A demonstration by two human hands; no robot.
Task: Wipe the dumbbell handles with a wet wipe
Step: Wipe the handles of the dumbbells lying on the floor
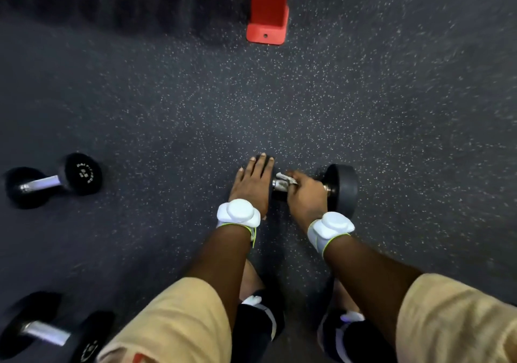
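Note:
A black dumbbell (342,188) with a chrome handle lies on the speckled floor in front of me. My left hand (253,183) lies flat with straight fingers over its left head, which is hidden under the palm. My right hand (306,192) grips the handle with a white wet wipe (285,179) bunched under the fingers. A short stretch of bare chrome shows between the two hands. Both wrists carry white bands.
Two more black dumbbells lie to the left, one at mid-left (54,179) and one at the bottom left corner (53,333). A red steel post foot (267,17) is bolted to the floor ahead. My knees and dark shoes (258,320) are below the hands.

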